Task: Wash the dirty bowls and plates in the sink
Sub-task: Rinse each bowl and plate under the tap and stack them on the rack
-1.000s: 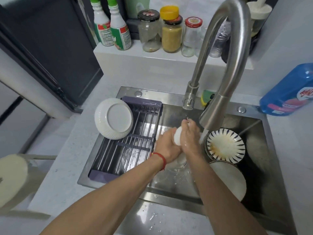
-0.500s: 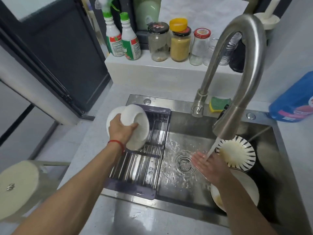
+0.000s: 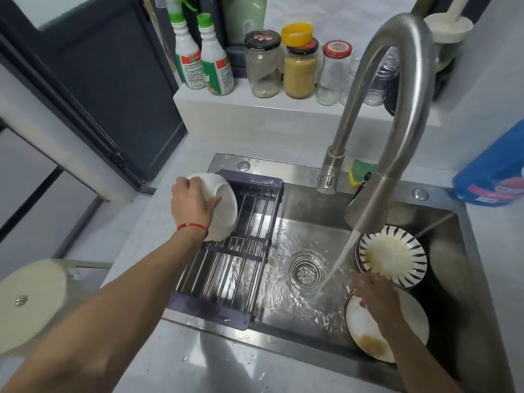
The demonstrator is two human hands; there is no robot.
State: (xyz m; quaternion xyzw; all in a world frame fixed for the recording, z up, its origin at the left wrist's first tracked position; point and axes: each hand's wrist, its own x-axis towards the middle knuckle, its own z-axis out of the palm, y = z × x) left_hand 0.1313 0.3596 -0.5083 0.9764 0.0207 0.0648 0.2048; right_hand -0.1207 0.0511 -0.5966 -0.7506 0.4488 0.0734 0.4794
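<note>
Left hand [image 3: 192,202] gripping white bowl [image 3: 219,207]: seat it upside-down, stable on rack [image 3: 226,262]. Right hand [image 3: 374,293] fingers relaxed, reaching dirty plate [image 3: 365,330].

A clean white bowl [image 3: 222,207] stands tilted on its side at the far left end of the purple drying rack [image 3: 226,268] that spans the sink [image 3: 312,211]. At the sink's right side, a striped-rim bowl [image 3: 392,256] smeared with yellowish residue leans upward; just in front of it lies a dark-rimmed white plate [image 3: 368,330] with a food stain near its front edge
</note>
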